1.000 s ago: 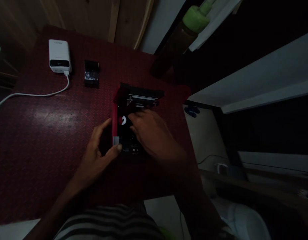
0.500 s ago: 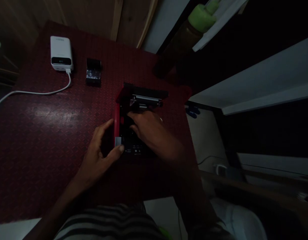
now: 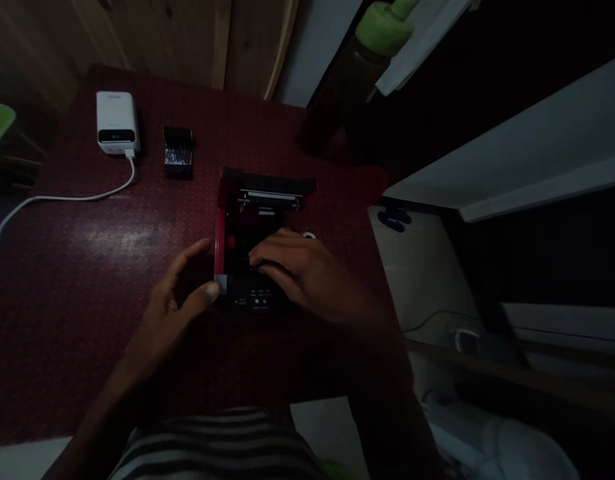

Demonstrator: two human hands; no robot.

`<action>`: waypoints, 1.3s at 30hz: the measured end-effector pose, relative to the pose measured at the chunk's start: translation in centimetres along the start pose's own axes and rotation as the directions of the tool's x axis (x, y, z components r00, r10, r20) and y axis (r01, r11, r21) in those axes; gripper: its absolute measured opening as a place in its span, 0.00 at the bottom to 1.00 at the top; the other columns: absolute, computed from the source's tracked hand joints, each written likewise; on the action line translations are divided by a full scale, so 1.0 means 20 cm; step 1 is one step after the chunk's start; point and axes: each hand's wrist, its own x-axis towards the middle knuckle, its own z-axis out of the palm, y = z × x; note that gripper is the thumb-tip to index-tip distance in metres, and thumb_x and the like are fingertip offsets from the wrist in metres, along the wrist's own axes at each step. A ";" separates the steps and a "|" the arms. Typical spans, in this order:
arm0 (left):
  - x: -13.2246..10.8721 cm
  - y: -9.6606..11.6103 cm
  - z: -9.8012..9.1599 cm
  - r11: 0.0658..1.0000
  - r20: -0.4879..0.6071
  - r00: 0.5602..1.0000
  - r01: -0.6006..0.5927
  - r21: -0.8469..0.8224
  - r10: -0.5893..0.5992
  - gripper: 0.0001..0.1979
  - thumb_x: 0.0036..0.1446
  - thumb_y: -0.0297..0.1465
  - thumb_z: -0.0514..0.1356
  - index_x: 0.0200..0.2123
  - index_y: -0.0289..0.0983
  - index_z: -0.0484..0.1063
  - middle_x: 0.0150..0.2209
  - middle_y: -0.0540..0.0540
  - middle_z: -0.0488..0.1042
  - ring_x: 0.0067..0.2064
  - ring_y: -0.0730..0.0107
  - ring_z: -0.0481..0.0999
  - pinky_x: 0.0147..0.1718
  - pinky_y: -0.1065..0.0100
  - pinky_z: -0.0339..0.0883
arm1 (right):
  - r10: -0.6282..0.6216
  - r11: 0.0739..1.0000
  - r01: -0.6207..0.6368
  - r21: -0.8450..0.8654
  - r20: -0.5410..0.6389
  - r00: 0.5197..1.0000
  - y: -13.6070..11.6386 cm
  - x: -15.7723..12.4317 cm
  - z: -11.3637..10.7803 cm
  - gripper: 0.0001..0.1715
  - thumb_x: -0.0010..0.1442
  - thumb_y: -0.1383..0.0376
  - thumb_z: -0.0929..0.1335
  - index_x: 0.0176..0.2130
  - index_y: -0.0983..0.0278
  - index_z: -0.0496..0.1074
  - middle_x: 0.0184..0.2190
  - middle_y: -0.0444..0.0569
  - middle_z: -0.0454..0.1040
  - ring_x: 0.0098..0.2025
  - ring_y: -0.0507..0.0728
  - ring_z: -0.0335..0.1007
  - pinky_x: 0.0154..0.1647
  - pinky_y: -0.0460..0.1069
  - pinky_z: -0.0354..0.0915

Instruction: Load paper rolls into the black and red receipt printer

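Note:
A small red-and-black machine that looks like a label printer (image 3: 254, 293) sits on the table with its lid (image 3: 272, 181) raised. Its dark inner bay is partly covered by my right hand. My left hand (image 3: 174, 293) holds the machine at its left side, thumb on the grey front corner and fingers curved along the red wall. Over the front of the bay, my right hand (image 3: 292, 267) has thumb and fingers pinched together, closed on something dark that I cannot make out. A white ring-shaped item (image 3: 308, 235) shows just behind my right hand.
On the dark red table (image 3: 112, 280) lie a white power bank (image 3: 116, 120) with a white cable (image 3: 72, 198) and a small black item with a shiny band (image 3: 178, 153). A green-capped bottle (image 3: 354, 73) stands at the back right. The table's right edge drops to the floor.
My right hand has drawn back from deep inside the bay toward its front edge, its fingers now pinched. My left hand stays at the left front corner. The camera view has shifted slightly.

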 end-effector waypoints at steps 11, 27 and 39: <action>0.47 0.32 0.09 0.887 -0.168 0.875 -0.427 0.178 0.455 0.24 0.81 0.47 0.61 0.66 0.39 0.82 0.66 0.38 0.82 0.65 0.49 0.81 0.63 0.49 0.74 | 0.001 0.992 0.029 0.120 -0.238 0.971 0.00 -0.10 0.06 0.15 0.76 0.76 0.70 0.53 0.59 0.82 0.49 0.49 0.88 0.50 0.58 0.87 0.55 0.53 0.79; 0.20 0.24 0.14 0.966 -0.152 0.966 -0.229 -0.117 0.211 0.10 0.66 0.30 0.68 0.46 0.45 0.89 0.67 0.48 0.84 0.82 0.47 0.66 0.80 0.46 0.59 | -0.132 0.929 -0.081 -0.360 -0.529 0.838 -0.17 -0.23 0.23 0.18 0.79 0.76 0.70 0.42 0.60 0.85 0.38 0.48 0.85 0.39 0.56 0.78 0.43 0.52 0.79; 0.11 0.12 0.14 0.973 -0.231 0.946 -0.209 0.101 0.228 0.25 0.69 0.35 0.72 0.67 0.52 0.82 0.76 0.49 0.76 0.81 0.47 0.68 0.80 0.46 0.65 | -0.159 0.907 -0.101 -0.409 -0.555 0.817 -0.18 -0.26 0.26 0.15 0.78 0.76 0.71 0.43 0.61 0.86 0.39 0.49 0.89 0.41 0.56 0.83 0.43 0.52 0.78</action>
